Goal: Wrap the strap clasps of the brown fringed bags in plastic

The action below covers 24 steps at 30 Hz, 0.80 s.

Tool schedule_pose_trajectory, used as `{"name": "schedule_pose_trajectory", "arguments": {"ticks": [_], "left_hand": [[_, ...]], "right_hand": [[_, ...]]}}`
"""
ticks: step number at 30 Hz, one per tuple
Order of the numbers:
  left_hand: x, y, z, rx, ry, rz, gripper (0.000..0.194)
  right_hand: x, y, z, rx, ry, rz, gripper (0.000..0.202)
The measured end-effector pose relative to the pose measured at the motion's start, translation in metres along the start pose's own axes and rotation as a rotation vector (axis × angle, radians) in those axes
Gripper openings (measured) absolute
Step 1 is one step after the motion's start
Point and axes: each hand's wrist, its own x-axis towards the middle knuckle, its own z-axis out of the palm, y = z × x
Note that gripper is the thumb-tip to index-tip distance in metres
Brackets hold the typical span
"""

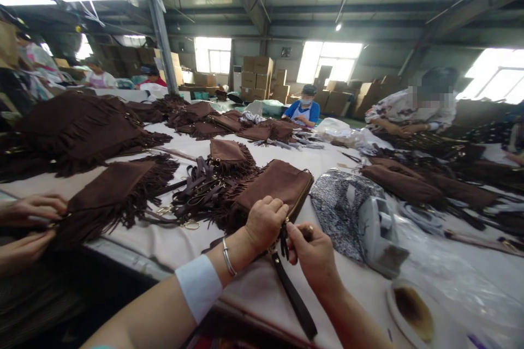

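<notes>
A brown fringed zip bag [272, 188] lies on the table in front of me, its zipped edge turned to the right. My left hand [266, 222] is closed over the near corner of this bag, by the end of the zip. Close beside it, my right hand [311, 253] pinches the short dark zip pull [283, 242] with thumb and fingers. From a metal clasp at that corner, a dark wrist strap [292, 297] hangs toward the table's front edge. Behind the bag rests a smaller-looking brown fringed bag [231, 155].
Several loose straps with metal clasps [200, 188] lie left of my bag. A co-worker's hands [35, 221] hold another fringed bag [110, 188]. Right are a speckled grey piece [341, 207], a grey-white device [380, 237] and a round brown-centred container [411, 313]. More bags [77, 128] are piled behind.
</notes>
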Motion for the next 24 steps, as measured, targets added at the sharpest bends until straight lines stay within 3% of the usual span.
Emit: {"name": "schedule_pose_trajectory", "arguments": {"ticks": [4, 7, 11, 13, 18, 21, 24], "left_hand": [[0.005, 0.004, -0.003, -0.008, -0.069, -0.066, 0.021], [0.003, 0.009, -0.020, -0.057, -0.098, -0.140, 0.017], [-0.022, 0.025, -0.046, -0.293, -0.009, -0.206, 0.035], [-0.039, 0.039, -0.049, -0.527, -0.022, -0.335, 0.023], [-0.062, 0.074, -0.024, -1.333, -0.308, -0.854, 0.039], [-0.058, 0.082, -0.008, -1.664, -0.279, -1.122, 0.048], [-0.052, 0.087, -0.003, -1.808, -0.221, -1.234, 0.048]], "right_hand": [[-0.013, 0.010, 0.000, 0.091, -0.060, 0.045, 0.037], [-0.012, 0.020, -0.011, 0.216, -0.044, 0.127, 0.034], [-0.018, 0.028, -0.026, 0.447, 0.058, 0.280, 0.036], [-0.028, 0.031, -0.029, 0.478, 0.060, 0.325, 0.038], [-0.055, 0.042, -0.023, 0.363, 0.004, 0.335, 0.040], [-0.061, 0.050, -0.020, 0.238, -0.050, 0.281, 0.039], [-0.066, 0.051, -0.024, 0.132, -0.063, 0.233, 0.035]]}}
